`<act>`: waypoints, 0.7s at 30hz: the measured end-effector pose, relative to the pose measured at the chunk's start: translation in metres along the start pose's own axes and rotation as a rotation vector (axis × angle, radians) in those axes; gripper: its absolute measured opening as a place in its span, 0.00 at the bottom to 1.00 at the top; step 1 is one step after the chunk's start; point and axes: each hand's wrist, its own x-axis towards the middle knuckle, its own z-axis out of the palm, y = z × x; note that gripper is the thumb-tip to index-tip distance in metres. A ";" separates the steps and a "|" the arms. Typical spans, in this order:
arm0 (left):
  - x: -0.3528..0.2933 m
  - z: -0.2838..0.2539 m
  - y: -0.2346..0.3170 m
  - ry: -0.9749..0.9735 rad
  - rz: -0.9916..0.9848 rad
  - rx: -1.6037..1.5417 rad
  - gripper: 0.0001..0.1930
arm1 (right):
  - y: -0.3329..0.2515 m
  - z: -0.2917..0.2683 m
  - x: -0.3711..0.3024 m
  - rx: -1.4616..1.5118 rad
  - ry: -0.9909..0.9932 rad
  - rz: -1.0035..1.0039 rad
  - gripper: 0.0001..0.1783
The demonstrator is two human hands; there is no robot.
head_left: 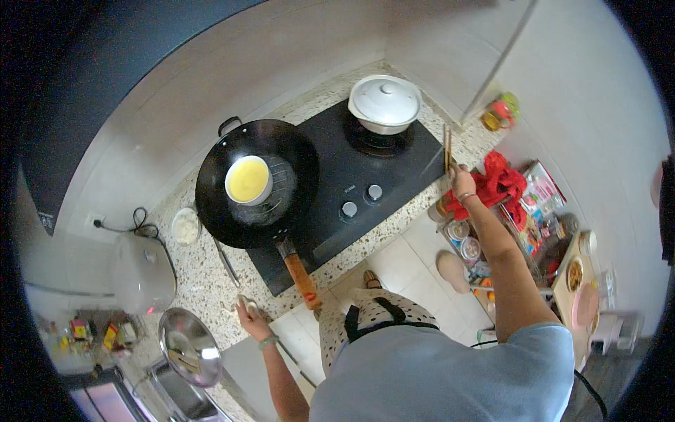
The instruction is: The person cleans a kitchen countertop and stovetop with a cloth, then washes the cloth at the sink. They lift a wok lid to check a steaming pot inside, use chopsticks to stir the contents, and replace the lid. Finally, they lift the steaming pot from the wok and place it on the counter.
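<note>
L hand (251, 318) low, fingers curled; R hand (463, 181) raised, arm extended, fingers pinched.

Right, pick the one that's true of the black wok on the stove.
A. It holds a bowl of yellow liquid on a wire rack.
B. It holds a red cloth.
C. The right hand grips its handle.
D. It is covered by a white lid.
A: the bowl of yellow liquid sits on a wire rack inside the open black wok, while the right hand holds chopsticks off to the side.
</note>
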 end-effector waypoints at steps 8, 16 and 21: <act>-0.012 0.010 0.018 0.235 -0.346 -0.301 0.19 | 0.043 0.034 0.046 -0.365 -0.176 -0.432 0.24; -0.030 0.016 0.026 0.301 -0.337 -0.333 0.19 | 0.029 0.002 0.044 -0.093 -0.115 -0.824 0.12; -0.024 0.015 0.020 0.301 -0.383 -0.391 0.19 | -0.038 -0.077 0.022 0.162 0.087 -0.756 0.15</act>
